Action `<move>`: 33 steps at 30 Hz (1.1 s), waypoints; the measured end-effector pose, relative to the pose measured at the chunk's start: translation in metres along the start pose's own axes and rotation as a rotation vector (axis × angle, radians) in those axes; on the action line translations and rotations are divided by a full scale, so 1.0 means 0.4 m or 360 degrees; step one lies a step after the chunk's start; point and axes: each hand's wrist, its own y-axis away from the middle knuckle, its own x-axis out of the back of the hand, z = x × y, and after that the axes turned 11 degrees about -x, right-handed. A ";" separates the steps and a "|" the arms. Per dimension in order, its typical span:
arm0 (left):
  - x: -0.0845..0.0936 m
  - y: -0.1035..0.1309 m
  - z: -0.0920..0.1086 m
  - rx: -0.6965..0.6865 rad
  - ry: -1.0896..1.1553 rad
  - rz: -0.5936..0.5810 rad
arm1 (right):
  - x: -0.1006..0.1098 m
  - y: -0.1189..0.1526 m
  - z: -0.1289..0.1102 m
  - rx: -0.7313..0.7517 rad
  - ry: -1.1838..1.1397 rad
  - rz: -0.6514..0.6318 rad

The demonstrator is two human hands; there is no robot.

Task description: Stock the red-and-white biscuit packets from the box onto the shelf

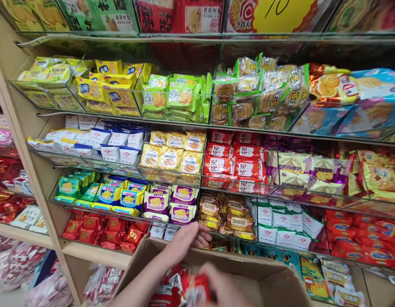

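Note:
A cardboard box (267, 275) stands in front of the shelves, with red and white snack packets (167, 292) in its left part. My right hand (221, 285) is down in the box, blurred by motion, closed on a red snack packet (199, 288). Over the box's far rim reaches my left hand (189, 238), its fingers loosely bent and nothing visible in them. It is close to the brown-wrapped snacks (227, 215) and the purple and white biscuit packets (181, 204) on the shelf.
Clear-fronted shelf bins hold yellow cookie packets (173, 153), red packets (234, 160), green packets (174, 96) and white packets (283, 224). A wooden upright (34, 162) stands at left. Bagged goods (103, 283) lie on the lower shelf. A yellow sign (280, 15) hangs above.

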 end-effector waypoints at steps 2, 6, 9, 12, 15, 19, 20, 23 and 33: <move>0.004 -0.003 -0.002 0.0018 0.0162 -0.0032 | 0.059 -0.028 -0.010 0.0080 -0.0369 0.0231; -0.007 -0.002 0.001 0.0000 0.0048 -0.0119 | 0.109 -0.088 -0.011 0.0173 -0.1061 0.0665; -0.024 -0.002 0.007 0.0030 0.0050 -0.0162 | 0.100 -0.115 0.009 0.0169 -0.1203 0.0681; -0.035 -0.005 0.006 0.0034 0.0042 -0.0176 | 0.098 -0.124 0.031 0.0135 -0.1361 0.0660; -0.035 -0.006 -0.001 0.0008 0.0012 -0.0154 | 0.111 -0.123 0.040 0.0136 -0.1568 0.0580; -0.025 -0.001 -0.012 -0.0008 0.0057 -0.0168 | 0.122 -0.114 0.035 0.0142 -0.1823 0.0499; -0.023 0.001 -0.013 -0.0010 0.0063 -0.0187 | 0.122 -0.112 0.034 0.0129 -0.1873 0.0501; -0.020 0.005 -0.004 0.0007 0.0031 -0.0271 | 0.116 -0.110 0.035 0.0127 -0.1916 0.0538; -0.045 0.015 0.003 -0.0118 0.0114 -0.0201 | 0.095 -0.114 0.063 0.0287 -0.1153 0.0549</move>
